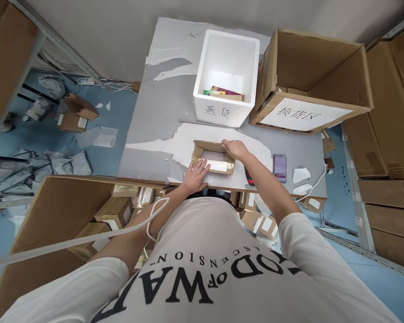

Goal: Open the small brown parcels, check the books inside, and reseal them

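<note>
White short-sleeved T-shirt, black printed lettering.

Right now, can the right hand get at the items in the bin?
Probably yes: the items lie in an open-topped bin just beyond the right hand. The hand seems to grip the carton, so it must first let go, then clear the bin's front wall.

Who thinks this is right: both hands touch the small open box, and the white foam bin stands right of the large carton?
Not quite: the head view shows the white foam bin left of the large carton. The left hand and right hand do touch the small open box.
</note>
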`<state>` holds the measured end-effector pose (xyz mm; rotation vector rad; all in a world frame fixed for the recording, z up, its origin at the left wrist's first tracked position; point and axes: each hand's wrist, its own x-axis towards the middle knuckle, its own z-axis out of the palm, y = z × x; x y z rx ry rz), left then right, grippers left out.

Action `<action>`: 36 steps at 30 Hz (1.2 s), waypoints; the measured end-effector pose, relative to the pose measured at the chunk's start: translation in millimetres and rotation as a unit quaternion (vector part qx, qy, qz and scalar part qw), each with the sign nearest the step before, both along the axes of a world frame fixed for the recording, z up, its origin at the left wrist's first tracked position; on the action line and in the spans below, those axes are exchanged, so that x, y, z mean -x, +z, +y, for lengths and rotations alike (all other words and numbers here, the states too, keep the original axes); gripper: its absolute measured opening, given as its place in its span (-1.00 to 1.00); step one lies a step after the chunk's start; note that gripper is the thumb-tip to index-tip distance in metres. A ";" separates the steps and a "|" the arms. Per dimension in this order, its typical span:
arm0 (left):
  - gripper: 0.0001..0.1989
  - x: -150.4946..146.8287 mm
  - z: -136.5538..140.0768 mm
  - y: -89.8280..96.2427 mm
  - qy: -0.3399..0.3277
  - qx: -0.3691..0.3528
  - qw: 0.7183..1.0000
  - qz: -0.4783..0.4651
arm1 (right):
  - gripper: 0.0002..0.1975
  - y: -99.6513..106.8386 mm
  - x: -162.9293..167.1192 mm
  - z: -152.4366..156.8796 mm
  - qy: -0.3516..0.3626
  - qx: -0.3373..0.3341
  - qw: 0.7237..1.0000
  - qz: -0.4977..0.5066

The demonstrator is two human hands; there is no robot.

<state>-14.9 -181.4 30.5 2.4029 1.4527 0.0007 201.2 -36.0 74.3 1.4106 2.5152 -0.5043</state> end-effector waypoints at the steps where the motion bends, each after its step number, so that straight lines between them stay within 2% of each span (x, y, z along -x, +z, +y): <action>1: -0.15 0.2 -0.9 -0.2 0.000 -0.001 1.000 -0.002 | -0.55 1.7 -2.2 10.2 -0.016 0.005 1.000 0.009; 5: -0.14 0.4 -3.8 -3.3 0.002 -0.010 1.000 -0.012 | -0.53 -8.1 -5.4 35.2 -0.112 0.036 0.992 0.048; 7: -0.13 0.4 -5.1 -5.0 0.000 -0.014 1.000 -0.021 | -0.52 -19.6 -3.7 35.6 -0.180 0.048 0.981 0.045; 9: -0.16 2.1 -4.6 -5.4 0.003 -0.018 0.999 -0.036 | -0.53 -28.7 -1.3 30.8 -0.215 0.026 0.975 0.057; 11: -0.21 7.7 0.7 -3.3 0.018 -0.024 0.998 -0.058 | -0.58 -30.7 0.2 22.5 -0.196 -0.047 0.976 0.085; 14: -0.23 26.4 22.4 2.8 0.040 -0.040 0.995 -0.080 | -0.65 -20.3 0.3 2.7 -0.099 -0.159 0.976 0.109; 16: -0.14 44.0 44.1 5.0 0.030 -0.046 0.995 -0.081 | -0.65 -9.9 0.1 -15.5 -0.016 -0.156 0.982 0.107; 19: -0.02 68.1 75.8 -0.3 -0.033 -0.025 0.994 -0.097 | -0.58 2.1 1.8 -43.7 0.082 -0.079 0.991 0.074; 21: -0.03 76.9 89.5 -8.8 -0.069 -0.002 0.990 -0.123 | -0.54 5.2 4.8 -59.2 0.081 -0.043 0.995 0.042; 23: -0.07 78.4 94.9 -18.0 -0.067 0.007 0.987 -0.147 | -0.69 3.8 8.0 -72.8 0.052 -0.035 0.998 0.018; 25: -0.14 74.5 93.6 -24.9 -0.038 0.002 0.986 -0.160 | -0.78 -2.1 9.5 -87.9 0.032 -0.052 0.998 -0.002; 28: -0.21 66.8 86.3 -28.1 -0.011 0.003 0.988 -0.157 | -0.73 -17.4 5.8 -115.6 0.043 -0.094 0.994 -0.021; 30: -0.19 64.9 81.8 -25.1 -0.015 0.015 0.989 -0.147 | -0.79 -26.8 0.3 -133.1 0.061 -0.102 0.993 0.005; 32: -0.13 66.9 79.4 -17.5 -0.032 0.025 0.991 -0.126 | -0.71 -30.4 -5.1 -143.8 0.076 -0.083 0.993 0.048; 36: -0.08 73.9 81.2 11.3 -0.077 0.027 0.996 -0.030 | -0.69 -15.2 -5.2 -133.0 0.040 -0.040 0.995 0.085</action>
